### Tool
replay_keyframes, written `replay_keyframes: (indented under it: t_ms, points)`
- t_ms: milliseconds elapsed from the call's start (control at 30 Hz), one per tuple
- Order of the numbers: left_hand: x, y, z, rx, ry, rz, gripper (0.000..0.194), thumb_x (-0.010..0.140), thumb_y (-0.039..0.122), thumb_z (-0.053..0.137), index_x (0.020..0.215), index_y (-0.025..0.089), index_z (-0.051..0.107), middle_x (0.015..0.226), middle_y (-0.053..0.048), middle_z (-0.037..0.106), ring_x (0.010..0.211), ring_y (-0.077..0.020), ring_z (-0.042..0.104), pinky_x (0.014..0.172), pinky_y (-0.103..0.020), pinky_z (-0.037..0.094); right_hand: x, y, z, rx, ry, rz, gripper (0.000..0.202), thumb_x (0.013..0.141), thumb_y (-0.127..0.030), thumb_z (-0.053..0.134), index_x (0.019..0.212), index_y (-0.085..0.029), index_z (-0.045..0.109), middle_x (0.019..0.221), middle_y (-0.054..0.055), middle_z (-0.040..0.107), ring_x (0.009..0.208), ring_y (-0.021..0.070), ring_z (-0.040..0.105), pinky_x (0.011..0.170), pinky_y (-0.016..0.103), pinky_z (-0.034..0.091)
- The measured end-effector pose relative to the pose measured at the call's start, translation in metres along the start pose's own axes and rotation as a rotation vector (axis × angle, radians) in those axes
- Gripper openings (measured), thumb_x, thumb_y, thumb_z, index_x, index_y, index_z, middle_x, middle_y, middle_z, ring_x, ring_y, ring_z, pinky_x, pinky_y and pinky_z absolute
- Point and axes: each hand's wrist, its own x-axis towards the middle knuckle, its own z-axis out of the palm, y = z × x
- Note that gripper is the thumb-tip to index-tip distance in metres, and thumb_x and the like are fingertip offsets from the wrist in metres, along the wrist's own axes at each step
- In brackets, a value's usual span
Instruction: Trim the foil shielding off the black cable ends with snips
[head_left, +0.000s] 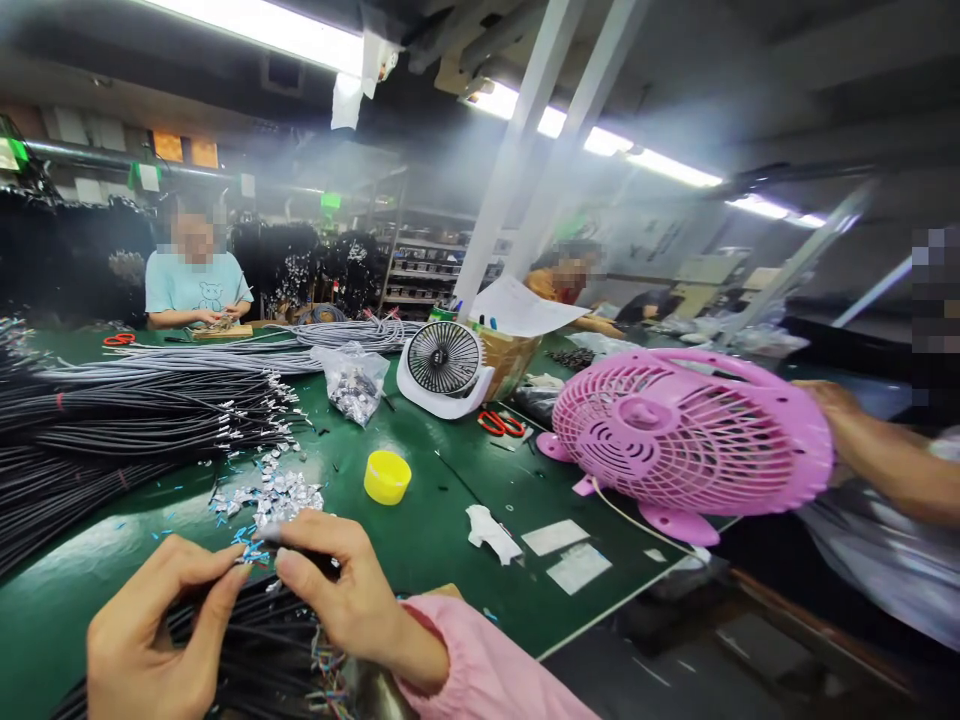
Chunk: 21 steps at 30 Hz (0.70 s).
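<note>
Near the table's front edge, my left hand (pixel 161 625) pinches the end of a thin cable, its thumb and index finger pressed together. My right hand (pixel 337 580) is beside it, fingers closed on a small dark piece that I cannot make out. Black cables with coloured wire ends (pixel 262 650) lie beneath both hands. Just beyond the fingertips is a pile of silvery scraps (pixel 281 495) mixed with small blue bits. Bundled black cables (pixel 135 430) with stripped tips spread across the left side. A yellow round container (pixel 387 477) stands beyond my right hand.
A pink fan (pixel 675 430) stands at the right, a person's hand (pixel 832 400) at its rim. Farther back are a small white fan (pixel 444 365), orange-handled scissors (pixel 501 424), a plastic bag (pixel 351 383) and grey cables (pixel 225 360). Another person (pixel 196 270) sits across the green table (pixel 420 570).
</note>
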Motion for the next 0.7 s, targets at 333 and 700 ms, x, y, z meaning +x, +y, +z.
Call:
replay_keyframes:
  t_ms: [333, 700]
  points:
    - [-0.0023, -0.0039, -0.0009, 0.008, -0.036, 0.022, 0.007, 0.078, 0.027, 0.072, 0.074, 0.032, 0.075, 0.056, 0.009, 0.057, 0.045, -0.0073, 0.047, 0.034, -0.020, 0.027, 0.0009, -0.0022, 0.0028, 0.019, -0.006, -0.008, 0.047, 0.095, -0.060, 0.054, 0.091, -0.020, 0.080, 0.071, 0.006, 0.068, 0.065, 0.0166, 0.060, 0.063, 0.030, 0.053]
    - [-0.0056, -0.0053, -0.0017, 0.160, -0.022, 0.193, 0.012, 0.085, 0.022, 0.067, 0.075, 0.029, 0.069, 0.063, 0.010, 0.060, 0.052, -0.0086, 0.052, 0.055, -0.022, 0.044, -0.0010, 0.0020, 0.0032, 0.039, 0.018, 0.017, 0.047, 0.092, -0.060, 0.058, 0.087, -0.018, 0.079, 0.069, 0.005, 0.065, 0.063, 0.0160, 0.056, 0.061, 0.030, 0.051]
